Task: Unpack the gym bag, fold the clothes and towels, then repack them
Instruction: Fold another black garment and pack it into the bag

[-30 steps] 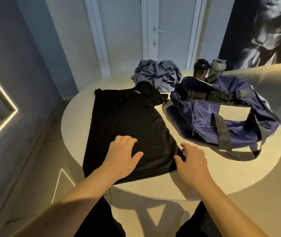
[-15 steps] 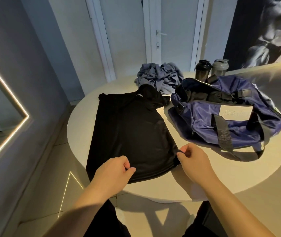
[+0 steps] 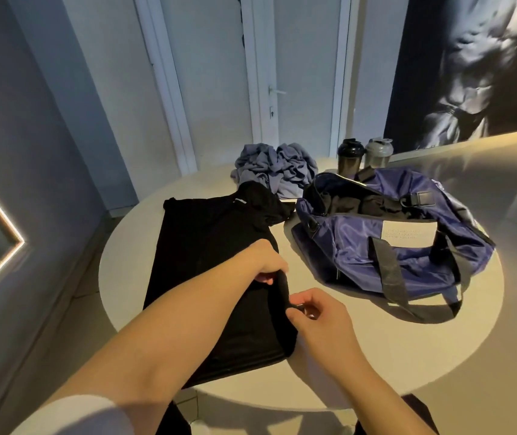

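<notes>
A black garment (image 3: 207,252) lies lengthwise on the round white table (image 3: 361,356), its right side folded in over the middle. My left hand (image 3: 268,263) reaches across it and grips the folded right edge. Just below, my right hand (image 3: 317,318) pinches the same edge between thumb and fingers. The open purple gym bag (image 3: 386,246) sits to the right, with dark clothing visible inside. A crumpled grey-blue pile of fabric (image 3: 274,169) lies at the table's far side.
Two shaker bottles, one black (image 3: 350,155) and one grey (image 3: 378,152), stand behind the bag. The bag's black straps (image 3: 389,274) trail toward the table's front. A white door (image 3: 295,73) and a dark wall poster (image 3: 477,64) are beyond the table.
My left hand moved from the garment's lower hem across to its right edge. The right side of the garment was folded inward, making it narrower. My right hand still pinches that edge.
</notes>
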